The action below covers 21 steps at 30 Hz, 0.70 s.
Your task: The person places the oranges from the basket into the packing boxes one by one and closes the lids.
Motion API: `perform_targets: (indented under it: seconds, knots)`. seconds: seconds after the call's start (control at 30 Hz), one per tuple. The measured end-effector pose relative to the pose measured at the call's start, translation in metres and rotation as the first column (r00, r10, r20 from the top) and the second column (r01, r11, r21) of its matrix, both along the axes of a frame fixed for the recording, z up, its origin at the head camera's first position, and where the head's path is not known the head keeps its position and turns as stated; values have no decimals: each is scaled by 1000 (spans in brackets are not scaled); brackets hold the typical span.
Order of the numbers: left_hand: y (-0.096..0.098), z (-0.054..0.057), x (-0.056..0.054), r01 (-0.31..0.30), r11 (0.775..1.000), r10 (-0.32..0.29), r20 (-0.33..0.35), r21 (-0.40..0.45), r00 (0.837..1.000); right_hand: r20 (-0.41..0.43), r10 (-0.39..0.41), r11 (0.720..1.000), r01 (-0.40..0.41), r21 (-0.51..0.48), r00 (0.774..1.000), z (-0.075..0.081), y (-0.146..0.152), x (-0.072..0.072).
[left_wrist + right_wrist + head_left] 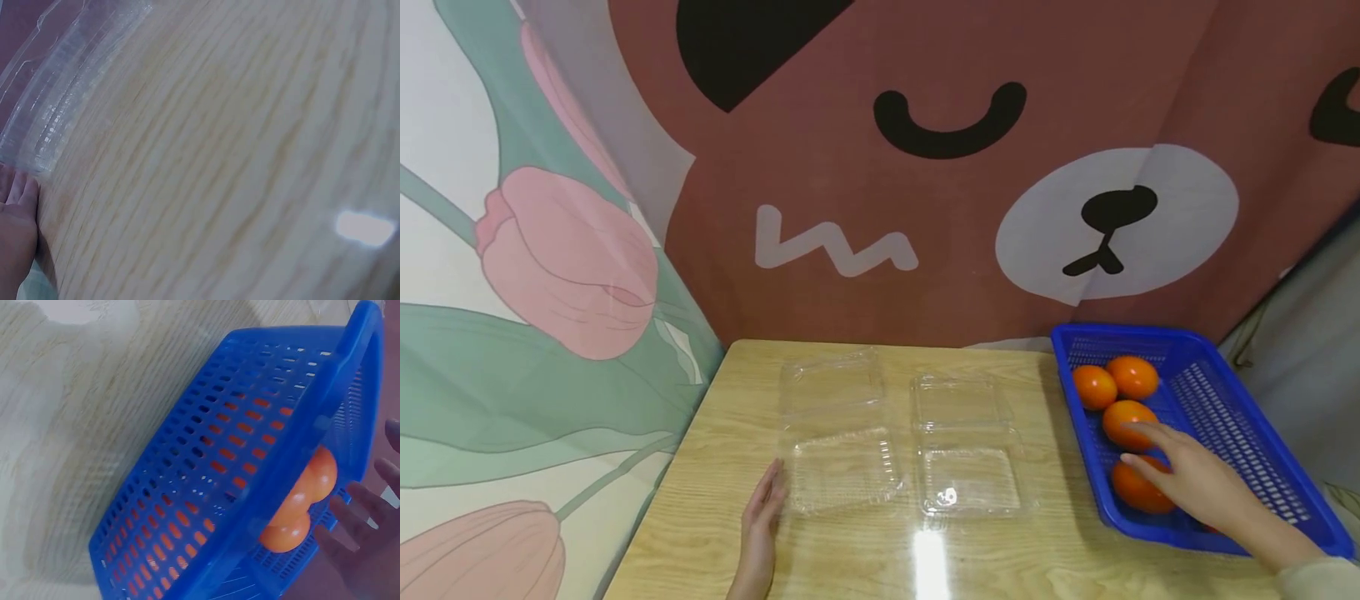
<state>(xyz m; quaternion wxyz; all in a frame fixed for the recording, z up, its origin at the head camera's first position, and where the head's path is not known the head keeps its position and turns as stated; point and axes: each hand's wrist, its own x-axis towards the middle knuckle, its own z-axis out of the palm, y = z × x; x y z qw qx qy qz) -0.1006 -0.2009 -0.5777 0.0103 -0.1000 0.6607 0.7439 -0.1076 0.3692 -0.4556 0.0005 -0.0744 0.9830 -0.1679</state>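
Observation:
Two clear plastic clamshell boxes lie with their lids folded back, the left box [846, 471] and the right box [970, 482]. Beside the left box's near left edge is my left hand [762, 518], fingers extended and fingertips right at the plastic. In the left wrist view, that hand [17, 222] shows below the box's side [75, 81]. My right hand [1198, 482] reaches over the blue basket [1262, 433], thumb and fingers spread above a glossy orange round fruit [1138, 487]. From the right wrist view, the right hand [369, 544] appears beyond the rim with fingers apart.
Other orange fruits [1132, 377] sit along the basket's left side. The basket stands at the right of the wooden table [700, 533], its wall raised and slotted. A printed bear curtain [850, 308] hangs behind the table, and a tulip-patterned curtain [572, 267] at left.

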Motion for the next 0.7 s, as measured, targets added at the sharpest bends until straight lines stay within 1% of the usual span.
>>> perform_targets:
  seconds: [0.07,0.17,0.27,0.5,0.7]
  knots:
    - [0,0,0,-1,1000,1,-1,4,1000,36,12,1000,-12,-14,999,-3,4,-1]
    - [0,0,-1,-3,1000,3,-8,12,1000,61,49,998,-46,-45,997,-8,9,-1]
    - [0,1,-2,-1,1000,2,-15,17,1000,95,67,997,-62,-56,993,-13,13,-1]
    - [-1,0,-1,-24,1000,24,-8,17,1000,156,65,998,-63,-19,986,-24,21,-6]
    - [0,-2,-1,-30,999,31,-13,12,999,266,62,998,-57,-26,962,-31,26,-9]
